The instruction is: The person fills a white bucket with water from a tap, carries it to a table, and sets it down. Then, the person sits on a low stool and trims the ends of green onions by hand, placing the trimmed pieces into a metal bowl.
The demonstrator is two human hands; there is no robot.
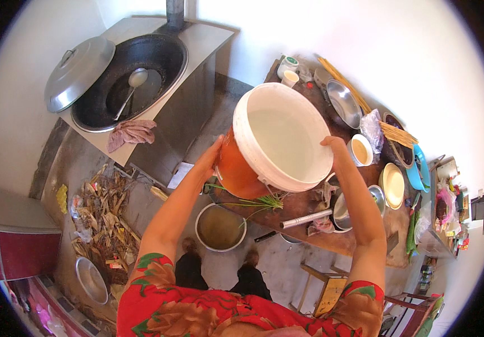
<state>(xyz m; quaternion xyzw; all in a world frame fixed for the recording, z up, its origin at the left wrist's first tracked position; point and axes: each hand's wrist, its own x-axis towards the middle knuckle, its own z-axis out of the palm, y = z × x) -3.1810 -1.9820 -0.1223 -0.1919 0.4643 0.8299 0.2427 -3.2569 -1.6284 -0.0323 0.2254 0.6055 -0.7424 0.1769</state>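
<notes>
Between my two hands hangs a large bucket [242, 168], orange-red outside with a thick white rim and a pale inside. It is tilted, and what looks like water lies in it. My left hand [215, 154] is closed against its left side, the fingers mostly hidden behind the wall. My right hand [335, 147] grips the rim on the right. On the floor below, near my feet, stands a metal basin [244, 231] with murky water in it. Thin green stalks [267, 202] stick out over the table edge beneath the bucket.
A stove with a big black wok [169, 50], a ladle [136, 78], a lid [79, 76] and a cloth [131, 133] stands far left. Dry husks [104, 213] litter the floor. On the right, a wooden table [323, 238] bears bowls and pots; a yellow stool [330, 295] stands near me.
</notes>
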